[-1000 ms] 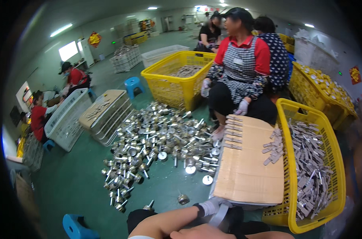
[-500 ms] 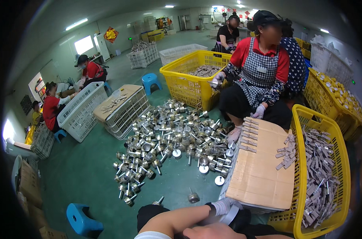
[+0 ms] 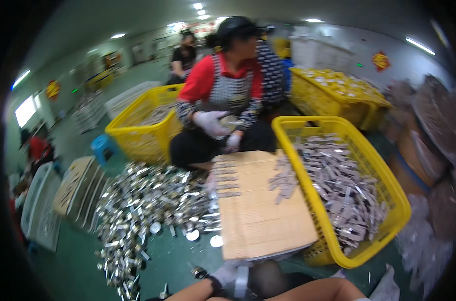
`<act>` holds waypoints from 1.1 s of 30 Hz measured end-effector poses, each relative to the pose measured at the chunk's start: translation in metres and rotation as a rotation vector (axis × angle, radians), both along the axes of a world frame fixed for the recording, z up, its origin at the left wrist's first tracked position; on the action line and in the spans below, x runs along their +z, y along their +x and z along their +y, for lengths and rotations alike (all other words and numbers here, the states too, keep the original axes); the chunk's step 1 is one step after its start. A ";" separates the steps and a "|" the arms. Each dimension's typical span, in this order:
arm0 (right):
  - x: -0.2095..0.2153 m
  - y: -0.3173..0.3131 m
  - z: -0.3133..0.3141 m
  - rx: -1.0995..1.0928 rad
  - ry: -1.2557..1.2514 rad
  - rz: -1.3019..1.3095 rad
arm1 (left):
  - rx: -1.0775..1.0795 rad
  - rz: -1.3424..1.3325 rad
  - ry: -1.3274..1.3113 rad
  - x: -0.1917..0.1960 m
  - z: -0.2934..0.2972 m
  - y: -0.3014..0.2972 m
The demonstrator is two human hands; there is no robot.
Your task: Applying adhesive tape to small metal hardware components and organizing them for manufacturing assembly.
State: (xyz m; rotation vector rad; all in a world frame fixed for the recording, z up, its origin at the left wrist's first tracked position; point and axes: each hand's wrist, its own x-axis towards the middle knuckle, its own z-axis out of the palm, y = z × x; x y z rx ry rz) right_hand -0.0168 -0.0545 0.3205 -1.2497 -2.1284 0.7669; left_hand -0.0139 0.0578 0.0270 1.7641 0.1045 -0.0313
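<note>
My left hand [image 3: 227,274], in a pale glove, is at the bottom centre. Its fingers look closed on a smooth silver-grey metal piece [image 3: 241,282], blurred and partly cut off by the lower edge. Beside it, a dark rounded shape [image 3: 266,279] is too smeared to name. My bare right forearm [image 3: 321,292] comes in from the lower right; its hand does not show. A metal cup with a stem [image 3: 199,272] lies on the floor just left of my left hand. Ahead lies a cardboard sheet [image 3: 263,215], with several grey metal strips [image 3: 227,179] lined up along its left side.
Loose stemmed metal cups [image 3: 152,200] are heaped left of the cardboard. A yellow basket [image 3: 400,210] full of grey metal strips stands to its right. Opposite sits a co-worker in a checked apron [image 3: 225,83], gloved hands around a metal part. Plastic bags [image 3: 419,241] lie at far right.
The view has swung right, so everything appears further left and bags show at the right. My left hand stays low by the cardboard. The co-worker's two hands have come together.
</note>
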 end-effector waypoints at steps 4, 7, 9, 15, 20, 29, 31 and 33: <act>-0.014 0.000 -0.008 -0.034 0.048 -0.011 | -0.030 0.012 0.075 0.022 -0.005 0.007; -0.010 0.002 -0.012 -0.056 0.047 -0.017 | -0.033 0.058 0.137 0.021 -0.005 0.006; -0.005 0.001 -0.014 -0.059 0.046 -0.015 | 0.059 0.150 -0.216 0.008 -0.007 0.004; 0.001 0.006 -0.018 -0.057 0.013 0.005 | 0.058 0.293 -0.163 0.028 -0.012 0.004; 0.001 0.003 -0.017 -0.036 -0.017 -0.001 | 0.257 0.291 -0.586 0.021 -0.021 0.003; -0.013 0.006 -0.016 -0.089 0.162 0.012 | 0.247 0.399 -0.660 0.045 -0.023 0.026; -0.015 0.004 -0.014 -0.086 0.116 -0.009 | 0.210 0.358 -0.637 0.053 -0.022 0.037; -0.016 0.004 -0.010 -0.081 0.075 -0.029 | 0.176 0.316 -0.609 0.066 -0.019 0.051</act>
